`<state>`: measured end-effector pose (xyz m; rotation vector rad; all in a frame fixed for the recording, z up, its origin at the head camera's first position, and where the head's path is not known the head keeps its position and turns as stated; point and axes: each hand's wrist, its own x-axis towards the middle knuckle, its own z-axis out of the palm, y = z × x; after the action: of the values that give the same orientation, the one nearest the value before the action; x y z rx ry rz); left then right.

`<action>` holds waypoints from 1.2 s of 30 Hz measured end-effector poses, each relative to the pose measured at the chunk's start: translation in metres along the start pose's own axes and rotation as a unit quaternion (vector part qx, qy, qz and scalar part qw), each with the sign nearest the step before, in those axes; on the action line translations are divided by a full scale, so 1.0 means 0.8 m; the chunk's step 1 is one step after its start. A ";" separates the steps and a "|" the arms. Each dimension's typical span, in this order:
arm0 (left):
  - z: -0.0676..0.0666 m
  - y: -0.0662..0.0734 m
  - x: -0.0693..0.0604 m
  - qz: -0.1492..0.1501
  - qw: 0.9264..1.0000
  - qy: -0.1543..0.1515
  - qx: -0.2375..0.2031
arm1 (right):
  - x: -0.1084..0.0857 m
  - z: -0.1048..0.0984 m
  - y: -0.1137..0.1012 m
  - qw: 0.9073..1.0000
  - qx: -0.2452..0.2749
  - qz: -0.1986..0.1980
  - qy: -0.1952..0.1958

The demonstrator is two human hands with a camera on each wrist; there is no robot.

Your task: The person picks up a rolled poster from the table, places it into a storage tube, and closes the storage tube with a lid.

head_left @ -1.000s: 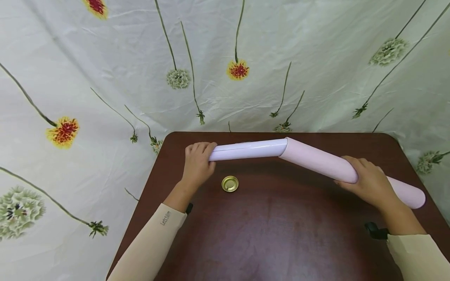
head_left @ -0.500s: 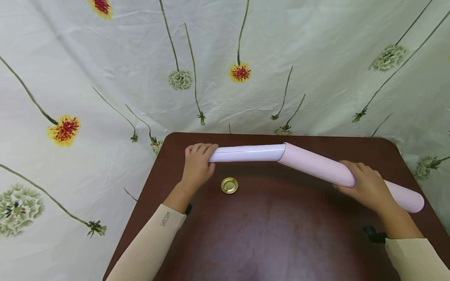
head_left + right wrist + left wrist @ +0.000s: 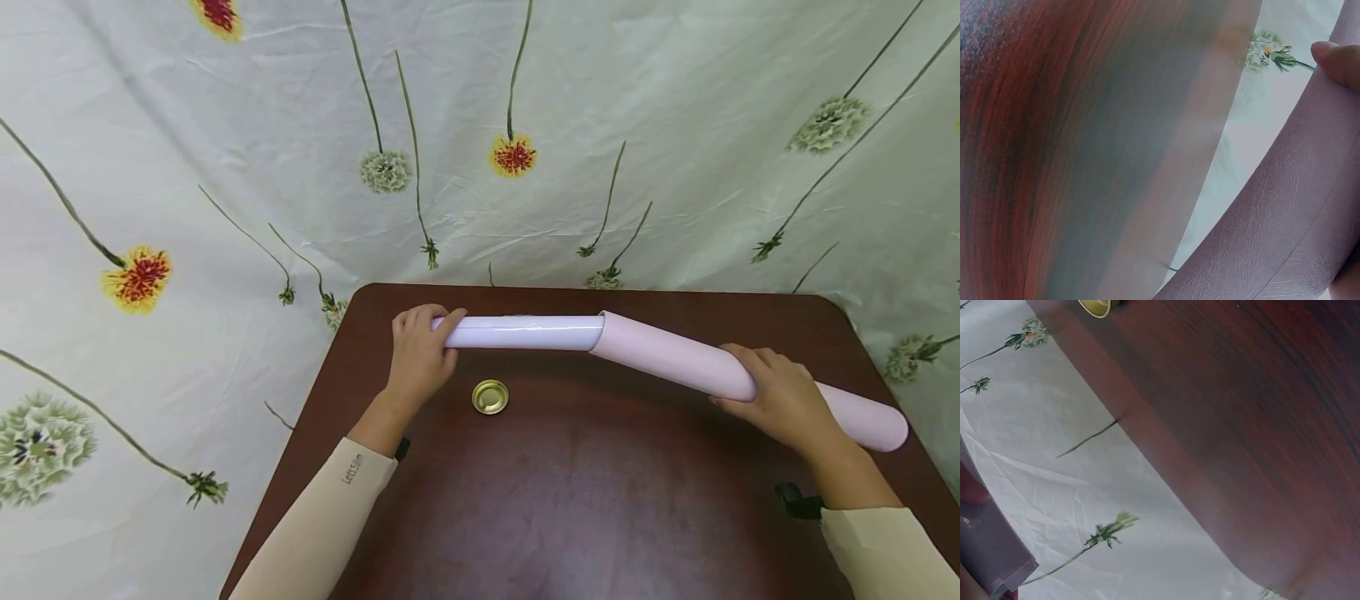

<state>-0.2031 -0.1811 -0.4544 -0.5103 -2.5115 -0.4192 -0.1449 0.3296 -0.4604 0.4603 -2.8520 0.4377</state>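
Left hand [image 3: 420,354] grips the white tube [image 3: 525,332], right hand [image 3: 783,404] the pink tube [image 3: 667,354]; their bend has flattened since earlier.

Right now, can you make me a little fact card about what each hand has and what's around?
Left hand: grips one end of a glossy white tube
Right hand: grips a pale pink, leathery-looking tube partway along
Where tubes meet: white runs into the pink one's open left end, at an angle
On the table: small, round, shiny gold-coloured dish
Table: dark reddish-brown, wood-grained tabletop
Behind: pale, wrinkled sheet with flower pattern
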 end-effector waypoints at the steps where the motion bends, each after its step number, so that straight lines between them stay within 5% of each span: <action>1: 0.000 0.000 0.000 -0.001 1.000 0.000 0.000 | 0.000 -0.001 -0.001 1.000 0.001 0.001 -0.001; 15: 0.003 0.003 -0.002 -0.020 1.000 0.004 0.002 | 0.000 -0.004 -0.005 1.000 -0.004 0.000 -0.019; 36: 0.009 0.002 -0.009 -0.008 0.999 0.023 -0.041 | -0.001 0.000 -0.008 1.000 -0.004 -0.010 -0.017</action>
<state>-0.2000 -0.1785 -0.4635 -0.5061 -2.4648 -0.5363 -0.1418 0.3243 -0.4594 0.4991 -2.8783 0.4194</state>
